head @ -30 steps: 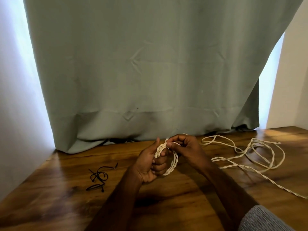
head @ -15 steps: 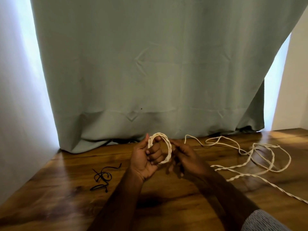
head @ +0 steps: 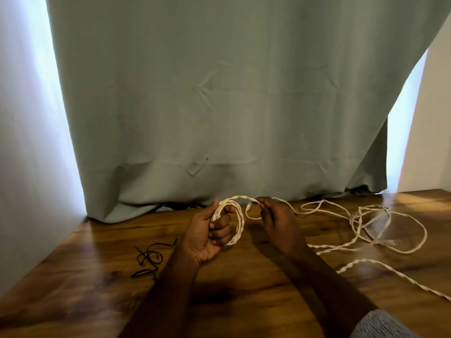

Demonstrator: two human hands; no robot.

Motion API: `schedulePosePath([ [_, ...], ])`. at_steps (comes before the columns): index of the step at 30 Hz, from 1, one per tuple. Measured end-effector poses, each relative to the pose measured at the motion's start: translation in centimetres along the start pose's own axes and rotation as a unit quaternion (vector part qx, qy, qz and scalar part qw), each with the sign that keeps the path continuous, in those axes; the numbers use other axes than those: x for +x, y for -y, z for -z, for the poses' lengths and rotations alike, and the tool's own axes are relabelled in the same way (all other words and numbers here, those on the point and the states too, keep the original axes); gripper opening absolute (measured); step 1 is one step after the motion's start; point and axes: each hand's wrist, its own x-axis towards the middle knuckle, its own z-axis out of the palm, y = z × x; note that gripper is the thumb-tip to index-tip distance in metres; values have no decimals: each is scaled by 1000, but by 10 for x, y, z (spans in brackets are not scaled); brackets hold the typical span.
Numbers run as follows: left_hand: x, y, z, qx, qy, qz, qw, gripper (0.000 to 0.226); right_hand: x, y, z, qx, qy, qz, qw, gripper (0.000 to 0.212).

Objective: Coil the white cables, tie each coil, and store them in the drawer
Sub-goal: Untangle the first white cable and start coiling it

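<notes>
Your left hand (head: 207,234) curls its fingers round a small coil (head: 231,223) of the white cable (head: 366,225), held just above the wooden surface (head: 244,276), while your right hand (head: 278,222) pinches the strand leading off to the loose tangle lying at your right. The twisted cord looks light, limp and springy, so the loops will likely slacken unless you keep them pinned where they cross your fingers. Feed new turns from close beside the coil; how many loops you hold is hard to tell.
</notes>
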Motion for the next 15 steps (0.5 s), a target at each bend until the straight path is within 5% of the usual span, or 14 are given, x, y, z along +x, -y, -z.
schedulePosePath([
  [11,0,-7,0,-48,-47,-71,995,57,-16,11,-11,-73,237,-29,968,36],
  [15,-2,-12,6,-25,-51,-70,996,55,-13,16,-7,-94,188,-20,978,30],
])
